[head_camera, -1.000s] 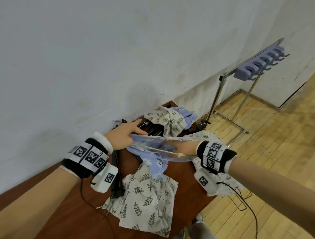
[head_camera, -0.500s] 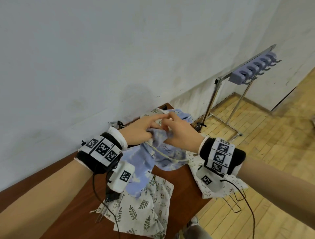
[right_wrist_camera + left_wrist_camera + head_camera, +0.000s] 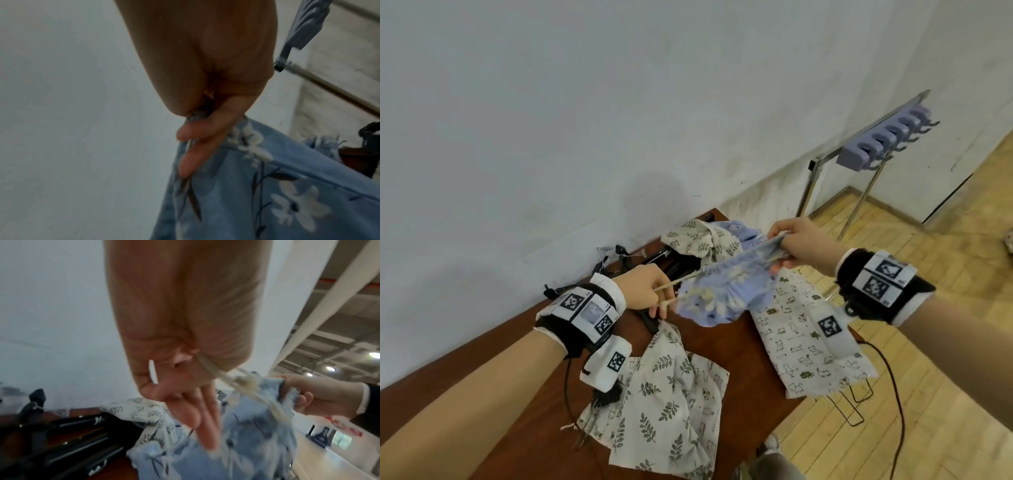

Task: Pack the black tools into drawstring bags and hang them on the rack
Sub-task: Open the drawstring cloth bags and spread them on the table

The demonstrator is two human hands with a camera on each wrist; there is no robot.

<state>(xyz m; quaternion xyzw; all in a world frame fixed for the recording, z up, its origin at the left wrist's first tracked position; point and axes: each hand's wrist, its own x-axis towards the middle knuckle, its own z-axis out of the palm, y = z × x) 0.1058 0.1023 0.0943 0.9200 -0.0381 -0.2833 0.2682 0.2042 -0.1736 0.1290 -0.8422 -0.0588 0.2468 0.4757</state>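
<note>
We hold the blue bag (image 3: pixel 726 291) in the air over the table (image 3: pixel 743 346), long axis running 8 to 2 o'clock. Left hand (image 3: pixel 643 291) pinches the cord (image 3: pixel 671 287); right hand (image 3: pixel 801 245) pinches the bag's rim. Black tools (image 3: pixel 654 265) lie at 11 o'clock, nearer the left hand. Bag's contents hidden. Rack (image 3: pixel 873 147) at 2 o'clock, bare.

We wear black wristbands (image 3: pixel 883 286) with white cuffs and square black-and-white markers; white tagged pods (image 3: pixel 606 366) hang at 6 o'clock, trailing black cables (image 3: pixel 895 394).
</note>
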